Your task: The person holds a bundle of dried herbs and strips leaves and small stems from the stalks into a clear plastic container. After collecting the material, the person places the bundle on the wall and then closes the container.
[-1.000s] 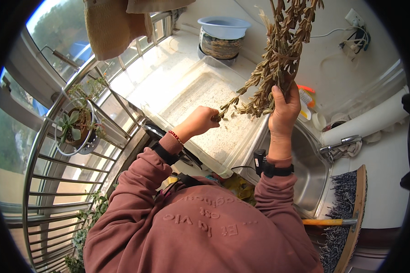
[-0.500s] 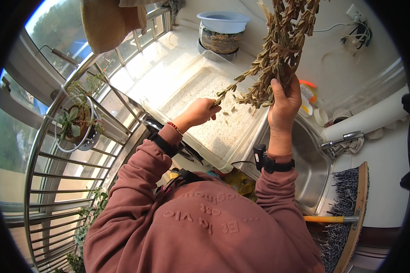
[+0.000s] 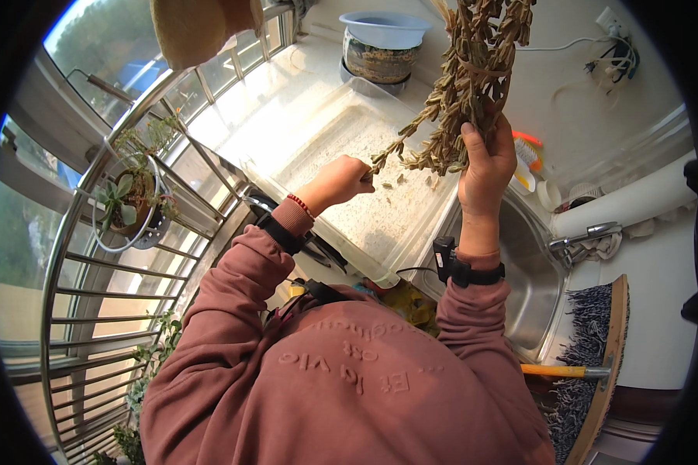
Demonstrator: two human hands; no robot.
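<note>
One bunch of dried brown stalks (image 3: 473,77), one clear plastic tray (image 3: 349,155), two bare hands, one potted succulent (image 3: 128,198), one blue-rimmed round pot (image 3: 384,46).

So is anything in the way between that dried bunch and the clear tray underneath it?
Nothing visible. The right hand holds the dried bunch up over the clear tray, the left hand pinches its lowest sprig, and only open air with a few loose falling bits lies between.

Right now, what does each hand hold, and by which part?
Right hand grips the dried plant bundle at its lower part; left hand pinches one hanging sprig's tip.
</note>
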